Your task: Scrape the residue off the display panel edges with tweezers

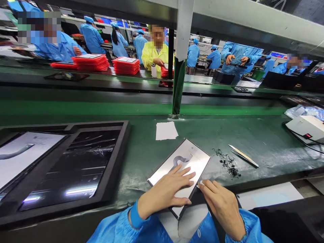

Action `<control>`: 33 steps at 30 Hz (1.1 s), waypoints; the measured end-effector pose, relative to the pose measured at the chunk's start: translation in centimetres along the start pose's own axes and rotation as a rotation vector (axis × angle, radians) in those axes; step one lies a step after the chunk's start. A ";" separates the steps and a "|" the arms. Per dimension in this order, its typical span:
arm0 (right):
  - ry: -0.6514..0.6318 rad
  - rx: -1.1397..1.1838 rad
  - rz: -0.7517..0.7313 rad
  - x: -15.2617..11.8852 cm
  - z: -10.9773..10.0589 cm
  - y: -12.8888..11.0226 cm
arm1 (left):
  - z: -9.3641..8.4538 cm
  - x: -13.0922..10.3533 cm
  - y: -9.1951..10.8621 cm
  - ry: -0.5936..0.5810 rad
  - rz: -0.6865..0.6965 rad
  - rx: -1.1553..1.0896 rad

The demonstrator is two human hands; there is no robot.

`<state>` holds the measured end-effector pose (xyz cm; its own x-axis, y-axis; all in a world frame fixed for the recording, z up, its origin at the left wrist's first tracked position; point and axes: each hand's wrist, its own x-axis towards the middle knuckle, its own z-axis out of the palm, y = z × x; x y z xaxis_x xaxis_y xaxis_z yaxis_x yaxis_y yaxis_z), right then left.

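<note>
A flat display panel [186,150] with a silvery-white back and a grey curved ribbon cable [177,160] lies at a slant before me, overhanging the near edge of the green bench. My left hand [168,187] rests flat on it, fingers spread. At the panel's right edge my right hand [221,206] is closed, thumb and fingers pinched together. A small whitish bit shows at its fingertips, too little to identify. Thin black scraps [227,163] are scattered to the right of the panel, beside pointed tweezers [243,156].
Left stands a black foam tray [124,141] with a glossy dark panel [83,168] and a white-backed panel [27,152]. White paper sheets [166,131] lie behind my panel. A post [180,67] rises mid-bench; a white box [306,130] with cable sits right. Co-workers work beyond the conveyor.
</note>
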<state>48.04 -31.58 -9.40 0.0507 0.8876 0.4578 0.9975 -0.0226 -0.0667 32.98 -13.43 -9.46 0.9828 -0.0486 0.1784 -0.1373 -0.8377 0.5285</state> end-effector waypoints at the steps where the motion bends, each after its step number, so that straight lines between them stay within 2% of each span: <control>1: -0.005 0.019 0.001 0.0 -0.1 0.1 | 0.0 0.0 0.0 -0.004 0.001 0.002; 3: -0.035 0.137 0.046 0.1 -0.3 0.5 | 0.1 0.0 -0.1 0.001 0.003 0.002; 6: -0.051 0.364 0.205 -0.1 -0.8 1.4 | 0.6 -0.2 0.2 0.036 -0.014 0.016; 8: -0.010 0.386 0.314 -0.3 -1.2 2.0 | 1.2 -0.3 0.8 0.084 -0.038 0.054; 10: 0.033 0.301 0.370 -0.4 -1.3 2.3 | 2.0 -0.3 1.6 0.153 -0.063 0.115; 14: 0.063 0.096 0.341 -0.2 -0.7 1.8 | 3.8 0.0 2.7 0.249 -0.093 0.256; 19: 0.101 -0.030 0.285 0.5 0.3 1.0 | 5.4 0.5 3.0 0.307 -0.105 0.425; 24: 0.096 -0.074 0.228 1.0 0.4 1.0 | 5.6 0.8 3.4 0.328 -0.098 0.507; 33: 0.047 -0.182 0.201 1.6 0.4 0.7 | 5.7 0.8 3.1 0.356 -0.042 0.429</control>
<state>48.76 -30.03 -9.08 0.2468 0.8344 0.4928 0.9593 -0.2825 -0.0021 34.04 -19.17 -12.35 0.8737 0.1137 0.4730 0.0365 -0.9849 0.1692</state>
